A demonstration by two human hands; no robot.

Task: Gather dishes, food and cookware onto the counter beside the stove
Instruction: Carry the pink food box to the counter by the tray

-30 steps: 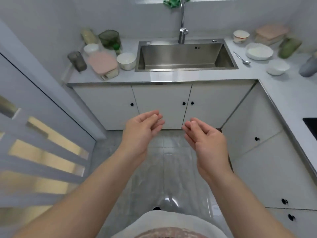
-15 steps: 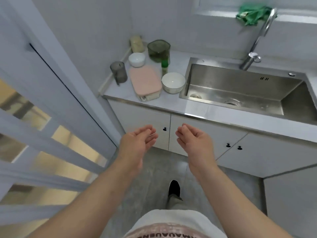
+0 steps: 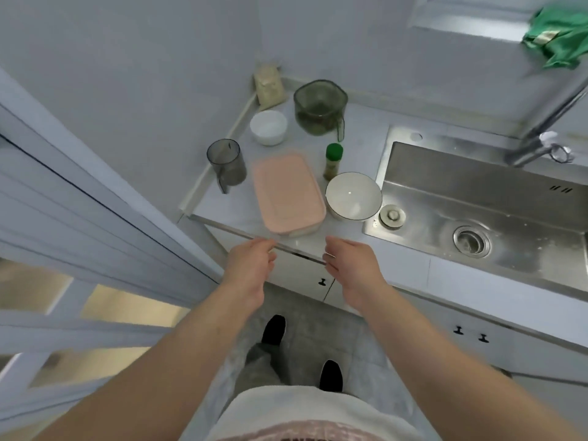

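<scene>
Bowl (image 3: 353, 197) just beside pink-lidded container (image 3: 288, 189) (spice bottle (image 3: 333, 162) behind)

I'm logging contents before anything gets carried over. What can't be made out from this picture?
Head view only:
- Pink-lidded container: the opaque lid hides its contents.
- Green-capped bottle: label too small to read.
- Faucet: blurred, spout cut off by the right edge.
- Green cloth: partly cut off by the right edge.
- Stove: outside the frame, so the destination is unseen.

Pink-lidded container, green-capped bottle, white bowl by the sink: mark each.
pink-lidded container (image 3: 288, 190), head view, centre of lid
green-capped bottle (image 3: 333, 163), head view, body below cap
white bowl by the sink (image 3: 353, 196), head view, inner floor
</scene>
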